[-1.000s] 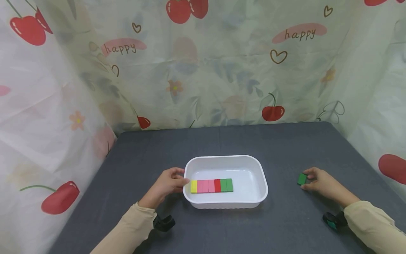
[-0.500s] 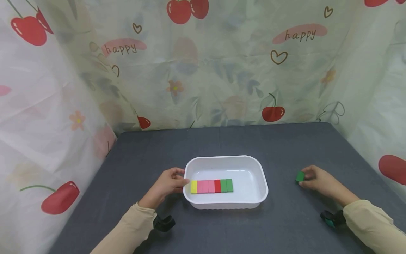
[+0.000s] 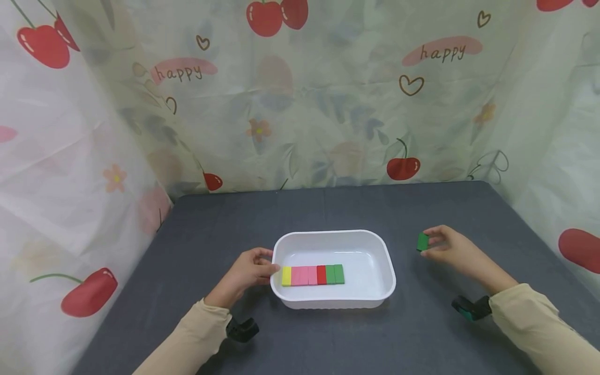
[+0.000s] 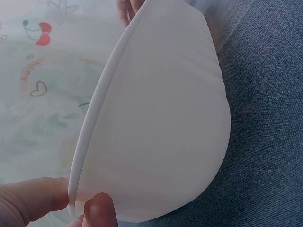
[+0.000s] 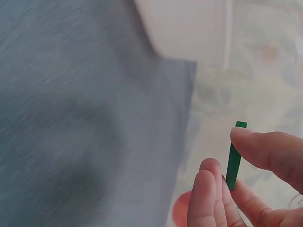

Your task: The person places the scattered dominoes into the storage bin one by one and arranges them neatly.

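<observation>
A white plastic tub [image 3: 370,299] stands on the dark table. Along its floor, towards the left, lies a row of coloured blocks: a yellow block [image 3: 286,276], several pink blocks [image 3: 304,275], a red block [image 3: 321,275] and two green blocks [image 3: 335,274]. My left hand [image 3: 247,271] pinches the tub's left rim, thumb on one side and fingers on the other in the left wrist view. Right of the tub, above the table, my right hand [image 3: 452,250] holds another green block [image 3: 422,242] between thumb and fingers. Its thin edge shows in the right wrist view.
The dark cloth-covered table [image 3: 300,344] extends around the tub. Patterned curtains [image 3: 323,104] with cherries and hearts hang behind it and on both sides. A black wrist camera [image 3: 471,308] sits by the right sleeve, another black camera [image 3: 242,330] by the left.
My right hand has lifted the green block off the table and carried it left and away from me, closer to the tub. The left hand and the tub have stayed put.
</observation>
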{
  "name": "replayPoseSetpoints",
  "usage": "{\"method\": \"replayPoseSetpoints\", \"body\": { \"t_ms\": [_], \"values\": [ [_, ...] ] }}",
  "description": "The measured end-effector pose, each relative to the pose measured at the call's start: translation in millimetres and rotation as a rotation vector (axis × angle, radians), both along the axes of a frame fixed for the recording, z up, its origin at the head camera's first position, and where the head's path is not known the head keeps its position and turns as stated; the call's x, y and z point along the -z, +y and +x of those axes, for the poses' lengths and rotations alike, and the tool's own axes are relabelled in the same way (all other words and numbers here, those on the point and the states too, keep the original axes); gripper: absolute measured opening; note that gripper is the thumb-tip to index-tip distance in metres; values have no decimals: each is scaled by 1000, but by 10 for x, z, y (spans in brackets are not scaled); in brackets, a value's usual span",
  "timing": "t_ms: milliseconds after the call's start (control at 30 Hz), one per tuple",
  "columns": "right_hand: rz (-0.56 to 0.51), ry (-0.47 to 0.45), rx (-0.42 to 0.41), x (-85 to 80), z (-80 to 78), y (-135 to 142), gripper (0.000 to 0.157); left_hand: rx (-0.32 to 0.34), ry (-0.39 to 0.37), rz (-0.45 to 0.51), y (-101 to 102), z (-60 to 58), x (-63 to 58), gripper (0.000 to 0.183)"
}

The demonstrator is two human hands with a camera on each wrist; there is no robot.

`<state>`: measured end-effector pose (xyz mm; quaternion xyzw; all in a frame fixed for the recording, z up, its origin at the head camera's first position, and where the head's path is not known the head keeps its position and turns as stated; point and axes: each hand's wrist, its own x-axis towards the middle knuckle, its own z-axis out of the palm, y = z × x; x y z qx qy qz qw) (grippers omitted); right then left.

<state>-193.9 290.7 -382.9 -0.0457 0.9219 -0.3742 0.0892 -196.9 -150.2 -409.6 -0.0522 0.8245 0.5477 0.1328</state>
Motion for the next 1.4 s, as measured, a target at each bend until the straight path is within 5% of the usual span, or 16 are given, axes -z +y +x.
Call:
{"method": "replayPoseSetpoints", "body": {
  "t_ms": [367, 667, 1400],
  "values": [
    [-114, 2, -20, -249, -73, -434, 63, 0, 0, -9, -1, -6, 6, 44],
    [-130, -27, -70, -296, -111, -767, 60, 3, 1, -11, -4, -5, 10, 45],
    [-4, -37, -197, 107, -163, -1323, 43, 5, -1, -1, -10, -15, 11, 45]
  ]
}}
